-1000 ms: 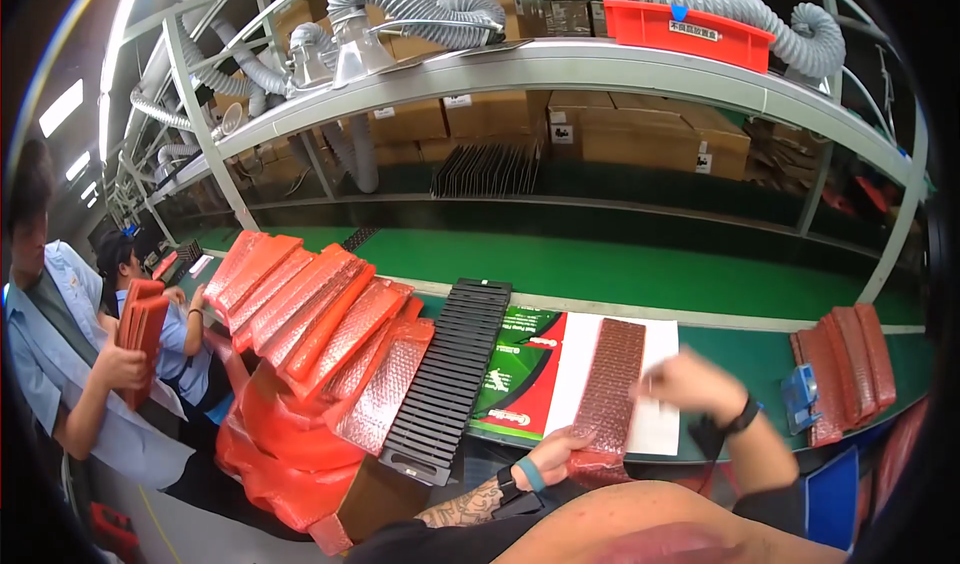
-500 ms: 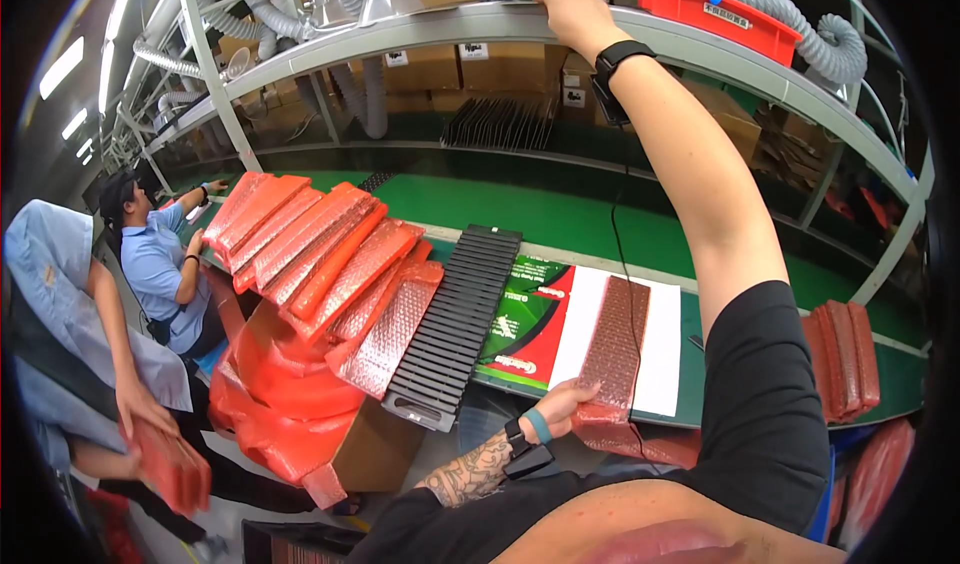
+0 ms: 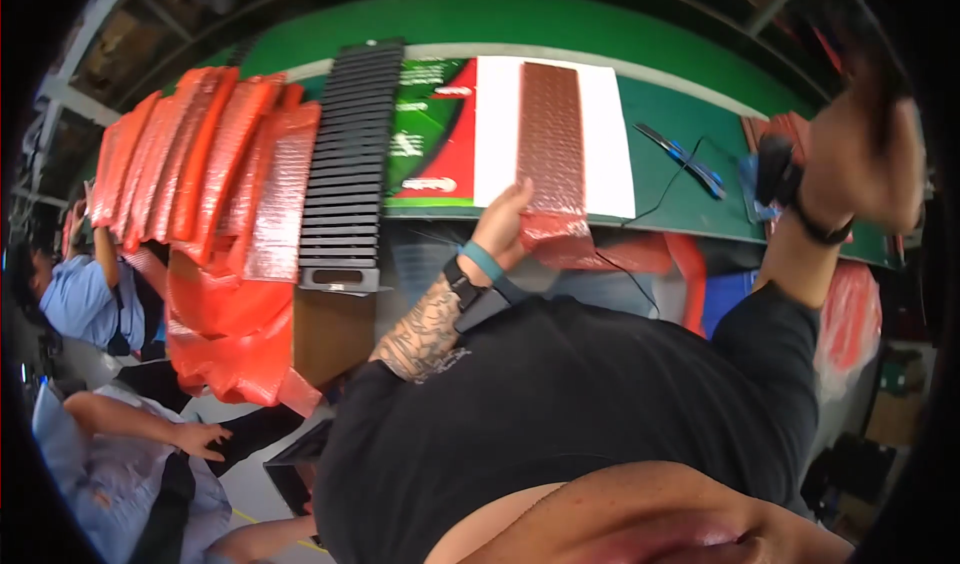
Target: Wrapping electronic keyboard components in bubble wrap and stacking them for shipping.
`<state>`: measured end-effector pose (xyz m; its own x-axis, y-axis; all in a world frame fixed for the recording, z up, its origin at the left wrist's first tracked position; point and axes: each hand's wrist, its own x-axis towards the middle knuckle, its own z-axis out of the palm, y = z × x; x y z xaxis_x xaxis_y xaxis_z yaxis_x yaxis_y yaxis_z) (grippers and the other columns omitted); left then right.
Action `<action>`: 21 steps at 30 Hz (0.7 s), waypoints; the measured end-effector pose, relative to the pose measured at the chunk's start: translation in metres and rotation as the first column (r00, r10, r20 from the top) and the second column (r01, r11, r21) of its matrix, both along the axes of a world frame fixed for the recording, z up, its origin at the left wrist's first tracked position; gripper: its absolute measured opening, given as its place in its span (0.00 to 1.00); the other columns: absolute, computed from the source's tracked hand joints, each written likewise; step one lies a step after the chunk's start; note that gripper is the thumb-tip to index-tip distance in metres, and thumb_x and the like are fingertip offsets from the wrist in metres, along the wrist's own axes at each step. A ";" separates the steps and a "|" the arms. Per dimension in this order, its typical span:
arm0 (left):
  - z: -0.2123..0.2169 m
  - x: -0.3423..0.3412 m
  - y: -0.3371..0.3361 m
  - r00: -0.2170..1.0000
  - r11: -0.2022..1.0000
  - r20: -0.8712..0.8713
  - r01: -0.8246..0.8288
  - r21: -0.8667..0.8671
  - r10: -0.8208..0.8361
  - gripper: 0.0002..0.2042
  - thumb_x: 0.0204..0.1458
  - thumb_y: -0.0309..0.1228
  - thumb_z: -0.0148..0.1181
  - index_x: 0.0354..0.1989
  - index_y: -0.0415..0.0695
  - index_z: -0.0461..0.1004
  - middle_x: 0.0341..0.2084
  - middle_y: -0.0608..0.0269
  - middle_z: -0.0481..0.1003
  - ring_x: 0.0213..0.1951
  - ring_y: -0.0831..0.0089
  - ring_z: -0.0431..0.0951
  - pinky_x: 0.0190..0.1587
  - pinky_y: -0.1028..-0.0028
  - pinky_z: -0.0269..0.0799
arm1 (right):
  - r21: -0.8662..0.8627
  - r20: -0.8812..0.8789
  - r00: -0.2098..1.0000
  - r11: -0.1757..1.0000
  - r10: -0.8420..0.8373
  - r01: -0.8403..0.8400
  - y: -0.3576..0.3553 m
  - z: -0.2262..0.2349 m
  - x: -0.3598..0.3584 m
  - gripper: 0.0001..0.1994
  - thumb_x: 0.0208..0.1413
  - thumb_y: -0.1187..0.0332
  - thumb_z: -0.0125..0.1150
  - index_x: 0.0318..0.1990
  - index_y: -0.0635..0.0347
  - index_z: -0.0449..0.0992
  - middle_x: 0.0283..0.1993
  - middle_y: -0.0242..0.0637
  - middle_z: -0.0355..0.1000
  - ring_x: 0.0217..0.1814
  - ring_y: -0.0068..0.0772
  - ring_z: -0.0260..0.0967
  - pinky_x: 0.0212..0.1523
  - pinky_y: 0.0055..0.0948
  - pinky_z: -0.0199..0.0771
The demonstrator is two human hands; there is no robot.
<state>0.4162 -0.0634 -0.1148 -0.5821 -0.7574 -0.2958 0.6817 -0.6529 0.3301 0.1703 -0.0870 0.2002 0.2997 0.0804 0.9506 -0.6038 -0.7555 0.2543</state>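
A long, flat red bubble-wrap bag (image 3: pixel 552 144) lies on a white sheet (image 3: pixel 607 144) on the green bench. It looks dark as though something flat is inside, and its loose end droops over the near edge. My left hand (image 3: pixel 503 226) pinches that end at its left side, thumb on top. Far out to the right, my right hand (image 3: pixel 868 159) is raised and smeared by motion, so its fingers do not read. Below it, at the bench's right end, are red bubble-wrap packs (image 3: pixel 785 129), partly hidden by my wrist.
Left of the sheet are a green-and-red printed board (image 3: pixel 432 134) and a black slotted rack (image 3: pixel 345 164). Filled red bags (image 3: pixel 200 154) overlap beyond it. A blue-handled tool (image 3: pixel 683 159) and a thin cable lie on the right. Two people in light blue (image 3: pixel 85 299) work at the left.
My right hand has come down from the overhead shelf and swung to the far right. My left hand stays at the bag. The view has tilted down and right; a co-worker's hand now appears without the red packs.
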 end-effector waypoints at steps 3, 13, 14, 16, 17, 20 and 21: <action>0.008 -0.016 0.001 0.994 0.996 0.088 -0.056 -0.069 0.062 0.20 0.71 0.39 0.40 0.63 0.38 0.62 0.56 0.51 0.73 0.55 0.54 0.77 0.59 0.53 0.75 | 0.276 -0.086 0.994 0.957 -0.073 0.094 0.020 -0.069 -0.007 0.24 0.43 0.92 0.52 0.49 0.71 0.80 0.44 0.52 0.80 0.41 0.46 0.82 0.43 0.28 0.81; 0.006 -0.049 0.013 0.988 0.988 0.024 -0.155 -0.014 0.155 0.25 0.72 0.45 0.30 0.65 0.38 0.61 0.58 0.49 0.71 0.60 0.53 0.73 0.63 0.53 0.71 | 0.510 -0.181 0.976 0.837 -0.119 0.197 0.032 -0.225 0.015 0.23 0.42 0.91 0.53 0.46 0.65 0.82 0.46 0.47 0.80 0.51 0.47 0.80 0.52 0.38 0.80; 0.007 -0.049 0.014 0.986 0.987 0.046 -0.157 -0.015 0.158 0.25 0.73 0.44 0.29 0.64 0.38 0.61 0.58 0.49 0.72 0.59 0.54 0.74 0.62 0.53 0.72 | 0.606 -0.192 0.976 0.771 -0.099 0.197 0.042 -0.238 0.019 0.22 0.43 0.90 0.55 0.46 0.65 0.82 0.48 0.47 0.80 0.53 0.47 0.79 0.54 0.38 0.79; 0.008 -0.049 0.015 0.985 0.986 0.045 -0.167 0.001 0.167 0.25 0.73 0.44 0.29 0.64 0.38 0.62 0.58 0.49 0.72 0.59 0.55 0.74 0.62 0.54 0.73 | 0.697 -0.199 0.977 0.690 -0.076 0.196 0.055 -0.260 0.025 0.21 0.44 0.89 0.56 0.46 0.64 0.82 0.50 0.47 0.79 0.56 0.47 0.77 0.56 0.39 0.78; 0.010 -0.049 0.014 0.984 0.985 0.039 -0.174 0.011 0.173 0.25 0.73 0.44 0.28 0.64 0.38 0.62 0.58 0.50 0.72 0.59 0.55 0.74 0.61 0.54 0.73 | 0.725 -0.180 0.981 0.665 -0.067 0.179 0.059 -0.268 0.027 0.20 0.45 0.88 0.57 0.46 0.64 0.82 0.50 0.48 0.79 0.57 0.48 0.77 0.57 0.39 0.78; 0.010 -0.047 0.012 0.984 0.984 0.012 -0.175 0.034 0.175 0.25 0.73 0.43 0.28 0.64 0.38 0.62 0.57 0.50 0.72 0.58 0.57 0.75 0.61 0.55 0.73 | 0.781 -0.140 0.989 0.608 -0.052 0.143 0.061 -0.279 0.029 0.18 0.47 0.87 0.59 0.46 0.64 0.82 0.51 0.48 0.79 0.58 0.49 0.76 0.58 0.39 0.78; 0.009 -0.047 0.011 0.985 0.984 -0.012 -0.173 0.045 0.173 0.24 0.73 0.43 0.28 0.64 0.38 0.63 0.57 0.50 0.72 0.58 0.57 0.75 0.60 0.55 0.74 | 0.811 -0.123 0.992 0.574 -0.025 0.115 0.060 -0.279 0.028 0.17 0.48 0.85 0.60 0.46 0.64 0.82 0.51 0.48 0.79 0.59 0.48 0.76 0.58 0.39 0.77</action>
